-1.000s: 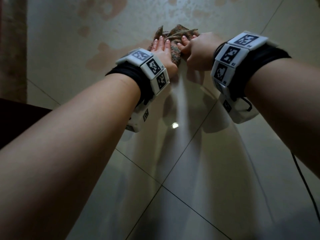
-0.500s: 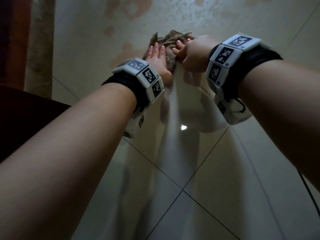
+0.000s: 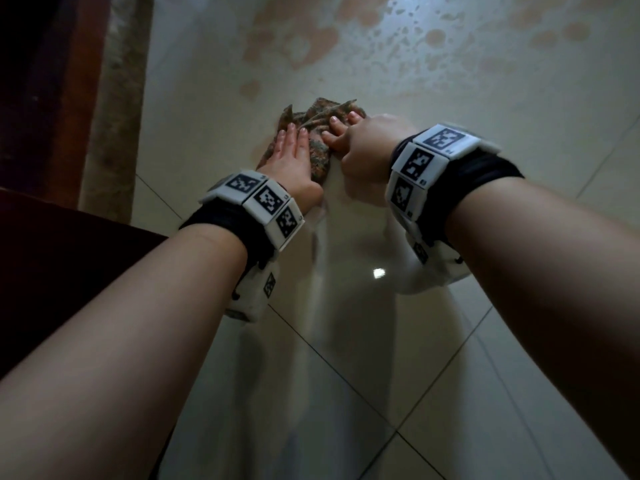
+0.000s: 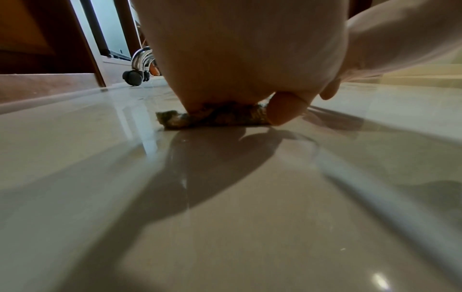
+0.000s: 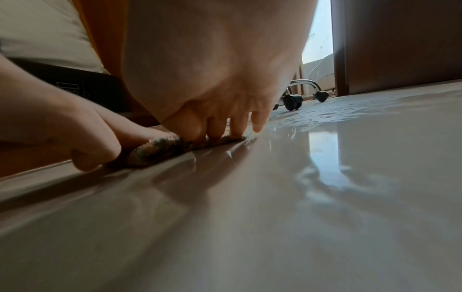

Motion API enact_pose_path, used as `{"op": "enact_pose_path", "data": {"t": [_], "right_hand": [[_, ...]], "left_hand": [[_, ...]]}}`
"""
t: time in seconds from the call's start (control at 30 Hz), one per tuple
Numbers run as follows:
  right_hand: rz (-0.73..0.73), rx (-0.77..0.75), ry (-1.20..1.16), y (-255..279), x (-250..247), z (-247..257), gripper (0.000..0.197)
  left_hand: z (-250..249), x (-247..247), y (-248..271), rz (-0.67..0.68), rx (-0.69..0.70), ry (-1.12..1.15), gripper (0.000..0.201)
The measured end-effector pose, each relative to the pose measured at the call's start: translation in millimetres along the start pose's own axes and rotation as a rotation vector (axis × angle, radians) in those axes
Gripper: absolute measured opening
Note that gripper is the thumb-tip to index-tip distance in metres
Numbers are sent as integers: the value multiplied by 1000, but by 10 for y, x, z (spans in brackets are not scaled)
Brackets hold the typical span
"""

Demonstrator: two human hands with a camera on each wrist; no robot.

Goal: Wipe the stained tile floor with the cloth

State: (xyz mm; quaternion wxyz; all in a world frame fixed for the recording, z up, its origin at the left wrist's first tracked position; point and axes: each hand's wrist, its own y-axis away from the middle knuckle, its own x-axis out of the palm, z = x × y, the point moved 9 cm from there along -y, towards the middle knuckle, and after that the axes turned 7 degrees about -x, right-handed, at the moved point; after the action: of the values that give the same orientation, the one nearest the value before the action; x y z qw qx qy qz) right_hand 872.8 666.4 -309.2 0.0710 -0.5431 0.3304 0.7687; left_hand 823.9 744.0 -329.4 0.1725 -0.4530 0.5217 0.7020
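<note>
A crumpled, mottled brown-green cloth (image 3: 320, 131) lies on the glossy cream tile floor (image 3: 363, 341). My left hand (image 3: 292, 150) lies flat on the cloth's left part, fingers straight, palm pressing down; from below, the cloth (image 4: 217, 117) is squashed under that palm. My right hand (image 3: 360, 143) sits on the right part with curled fingers (image 5: 225, 124) digging into the cloth (image 5: 160, 148). Brown stains (image 3: 294, 39) and speckles (image 3: 433, 36) spread over the floor beyond the cloth. A small spot (image 3: 250, 87) lies to its far left.
A dark wooden frame and a pale skirting strip (image 3: 114, 98) run along the left. Something dark (image 3: 52, 271) fills the near left. An office chair's casters (image 5: 292, 101) stand on the floor beyond the hands. Grout lines (image 3: 396, 431) cross the near tiles.
Both hands have slid the cloth leftward across the floor, over the brown patch that lay left of my left hand. More stained floor shows beyond the cloth.
</note>
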Motion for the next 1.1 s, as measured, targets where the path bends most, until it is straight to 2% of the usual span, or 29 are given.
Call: {"op": "enact_pose_path", "data": {"t": [0.2, 0.33, 0.5, 0.77, 0.9, 1.1], "right_hand": [[-30, -41, 12, -178, -21, 101, 55], [-46, -43, 8, -277, -27, 106, 56], [-72, -23, -25, -397, -83, 128, 57], [-77, -37, -18, -508, -142, 137, 58], [-81, -29, -7, -535, -167, 91, 57], [-81, 47, -36, -744, -196, -5, 60]], "left_hand": [[169, -47, -74, -4, -44, 49, 106], [225, -87, -136, -22, -49, 62, 104], [282, -154, -198, -14, -75, 100, 111], [359, -209, -280, -15, -71, 101, 104], [384, -244, -314, -21, -47, 68, 90], [405, -288, -361, 1, -23, -40, 90]]}}
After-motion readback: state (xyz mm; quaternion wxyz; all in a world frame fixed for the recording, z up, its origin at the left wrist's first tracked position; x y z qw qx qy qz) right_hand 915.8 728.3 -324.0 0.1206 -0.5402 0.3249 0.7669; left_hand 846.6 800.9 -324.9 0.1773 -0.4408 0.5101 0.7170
